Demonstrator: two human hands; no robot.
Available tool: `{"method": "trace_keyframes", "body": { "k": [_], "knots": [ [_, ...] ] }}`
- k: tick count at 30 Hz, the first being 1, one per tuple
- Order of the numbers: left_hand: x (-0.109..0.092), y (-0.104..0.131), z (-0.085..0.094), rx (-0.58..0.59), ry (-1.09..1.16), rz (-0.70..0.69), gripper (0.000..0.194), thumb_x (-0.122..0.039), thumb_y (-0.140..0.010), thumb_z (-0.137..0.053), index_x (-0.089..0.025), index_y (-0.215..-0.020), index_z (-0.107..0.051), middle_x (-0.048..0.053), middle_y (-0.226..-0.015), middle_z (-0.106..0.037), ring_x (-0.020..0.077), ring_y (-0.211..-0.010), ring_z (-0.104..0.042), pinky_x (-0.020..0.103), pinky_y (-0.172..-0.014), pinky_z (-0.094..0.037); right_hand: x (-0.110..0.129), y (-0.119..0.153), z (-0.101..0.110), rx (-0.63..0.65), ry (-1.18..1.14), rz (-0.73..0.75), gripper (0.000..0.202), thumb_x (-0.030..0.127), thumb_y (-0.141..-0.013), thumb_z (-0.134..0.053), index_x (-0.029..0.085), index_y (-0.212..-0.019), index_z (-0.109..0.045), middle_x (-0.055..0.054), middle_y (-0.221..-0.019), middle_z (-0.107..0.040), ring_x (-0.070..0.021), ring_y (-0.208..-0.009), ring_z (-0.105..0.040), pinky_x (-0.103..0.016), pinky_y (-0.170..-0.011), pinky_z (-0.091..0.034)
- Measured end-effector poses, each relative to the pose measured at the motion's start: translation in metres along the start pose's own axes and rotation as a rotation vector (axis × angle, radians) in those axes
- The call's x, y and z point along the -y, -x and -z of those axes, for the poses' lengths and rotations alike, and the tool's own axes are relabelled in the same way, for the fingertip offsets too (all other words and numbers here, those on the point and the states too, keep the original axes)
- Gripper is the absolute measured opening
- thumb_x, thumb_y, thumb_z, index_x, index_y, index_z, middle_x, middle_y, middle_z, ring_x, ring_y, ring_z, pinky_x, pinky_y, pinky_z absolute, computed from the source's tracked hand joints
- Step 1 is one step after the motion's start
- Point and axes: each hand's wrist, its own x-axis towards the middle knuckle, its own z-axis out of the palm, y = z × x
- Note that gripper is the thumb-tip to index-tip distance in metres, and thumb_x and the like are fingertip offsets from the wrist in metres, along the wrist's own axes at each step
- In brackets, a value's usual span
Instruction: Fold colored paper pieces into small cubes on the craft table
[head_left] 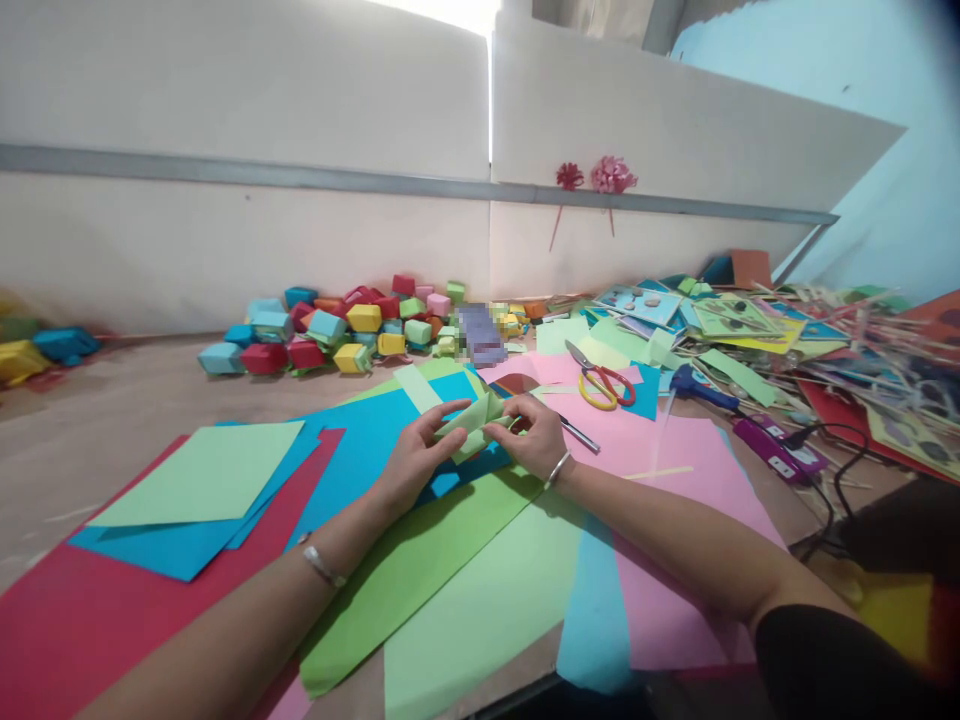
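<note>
Surface (172, 392) is strewn with coloured sheets (480, 590); folded green paper (475, 416) at centre. My left grip (421, 452) pinches it from 8 o'clock, right grip (535, 432) from 3. Looks mid-fold to me; next crease calls for aligned edges and firm thumb pressure.

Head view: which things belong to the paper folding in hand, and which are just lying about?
In the work:
folded light green paper, held by the left hand and right hand
light green sheet at left, perhaps stock

Probably lying about:
scissors with red and yellow handles
glue gun
purple power strip
</note>
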Motion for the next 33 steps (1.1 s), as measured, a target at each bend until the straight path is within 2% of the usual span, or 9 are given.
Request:
{"method": "trace_keyframes", "body": {
  "k": [6, 10, 15, 20, 27, 30, 33],
  "knots": [
    [-0.0032, -0.0012, -0.003, -0.04, -0.058, -0.039, 0.052, -0.037, -0.058, -0.085, -0.018, -0.099, -0.059, -0.003, -0.071, -0.07, 0.0148, -0.06, -0.065, 0.023, -0.056, -0.051, 0.0022, -0.0016, 0.0012, 0.035, 0.015, 0.002, 0.032, 0.048, -0.072, -0.074, 0.022, -0.068, -0.056, -0.001, -0.072, -0.059, -0.0158, -0.068, -0.054, -0.028, -0.059, -0.047],
    [-0.0022, -0.0023, -0.0032, -0.079, -0.075, -0.072, 0.049, -0.029, -0.057, -0.084, -0.019, -0.097, -0.059, -0.007, -0.067, -0.066, 0.0107, -0.055, -0.058, 0.02, -0.051, -0.044, 0.0041, -0.0011, 0.0024, 0.051, -0.01, -0.008, 0.025, 0.045, -0.079, -0.067, 0.022, -0.075, -0.057, 0.0, -0.073, -0.058, -0.0143, -0.065, -0.053, -0.027, -0.06, -0.047],
    [-0.0018, -0.0023, -0.0025, -0.088, -0.045, -0.077, 0.059, -0.038, -0.06, -0.085, -0.018, -0.107, -0.057, -0.004, -0.072, -0.069, 0.0149, -0.064, -0.066, 0.026, -0.061, -0.055, 0.0002, -0.0016, 0.0012, 0.01, -0.054, -0.071, 0.027, 0.045, -0.079, -0.066, 0.023, -0.072, -0.053, 0.002, -0.065, -0.055, -0.0149, -0.063, -0.052, -0.027, -0.057, -0.046],
    [-0.0007, -0.0022, -0.0034, -0.006, 0.001, -0.016, 0.07, -0.046, -0.06, -0.087, -0.017, -0.114, -0.055, 0.004, -0.087, -0.076, 0.0231, -0.077, -0.075, 0.035, -0.069, -0.062, -0.0009, -0.003, 0.0005, -0.003, -0.199, -0.168, 0.029, 0.045, -0.078, -0.068, 0.022, -0.073, -0.051, 0.003, -0.061, -0.056, -0.0135, -0.056, -0.054, -0.027, -0.053, -0.046],
    [0.0027, -0.0042, -0.0028, 0.007, 0.027, -0.007, 0.079, -0.043, -0.062, -0.087, -0.016, -0.126, -0.05, -0.001, -0.074, -0.075, 0.0245, -0.073, -0.077, 0.035, -0.068, -0.064, -0.0001, -0.0042, -0.0021, -0.023, -0.384, -0.311, 0.035, 0.047, -0.071, -0.074, 0.021, -0.071, -0.051, 0.006, -0.054, -0.055, -0.0113, -0.049, -0.053, -0.024, -0.048, -0.043],
    [0.0038, -0.0053, -0.0017, 0.001, 0.026, -0.01, 0.074, -0.045, -0.063, -0.087, -0.016, -0.123, -0.054, 0.002, -0.08, -0.076, 0.0247, -0.075, -0.077, 0.035, -0.067, -0.064, -0.0011, -0.0039, -0.0031, -0.028, -0.4, -0.317, 0.036, 0.048, -0.07, -0.075, 0.021, -0.072, -0.05, 0.006, -0.054, -0.056, -0.0104, -0.048, -0.052, -0.023, -0.047, -0.042],
    [0.0038, -0.0053, -0.0004, -0.008, 0.023, -0.015, 0.063, -0.05, -0.062, -0.087, -0.015, -0.108, -0.062, 0.006, -0.089, -0.078, 0.0235, -0.074, -0.077, 0.034, -0.066, -0.064, 0.0, -0.0037, -0.0016, -0.007, -0.45, -0.339, 0.039, 0.045, -0.067, -0.078, 0.022, -0.083, -0.051, 0.008, -0.058, -0.057, -0.0107, -0.049, -0.055, -0.022, -0.046, -0.043]
  ]
}}
